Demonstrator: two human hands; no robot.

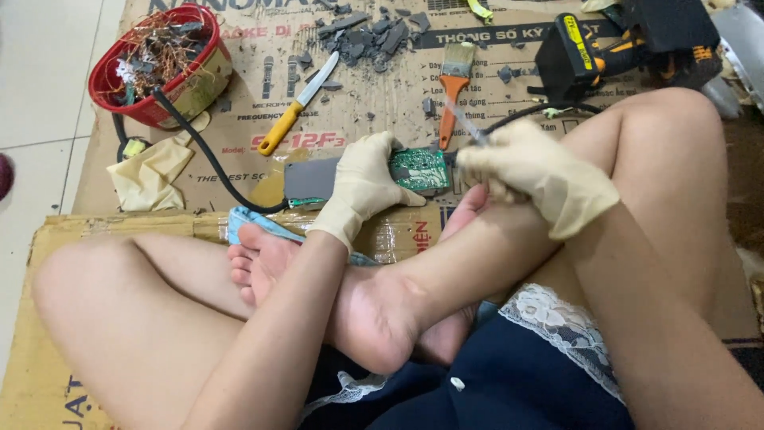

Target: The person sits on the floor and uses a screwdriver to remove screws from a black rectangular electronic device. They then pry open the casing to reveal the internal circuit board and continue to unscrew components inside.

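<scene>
Down on the floor, the cardboard sheet [239, 111] spreads under everything, and the person sits cross-legged on it, bare feet tucked in front. The left hand [362, 187], in a cream glove, reaches forward with the forearm running up from the lap, palm down, fingers spread and pressing flat on the grey box [310, 179] and the near edge of the green circuit board [419, 169] — pinning it, not gripping it. The board lies just ahead of the feet, between the two hands. The right hand [533, 179], gloved too, comes in over the raised right knee, wrist bent, fingers curled tight around a thin tool [464, 119] whose shaft slants up and away; it's blurred, so I can't tell what kind of tool it is, or whether its tip meets the board.

Top left, a red basket [159, 68] stuffed with tangled copper wire. A black cable [203, 147] snakes from there to the grey box. Top right, a black and yellow drill [589, 52]. Left of the box, a crumpled spare glove [151, 175]. A yellow-handled knife [298, 103] lies diagonally, an orange-handled brush [454, 80] stands beside the board, and grey broken chips [370, 36] litter the far edge.
</scene>
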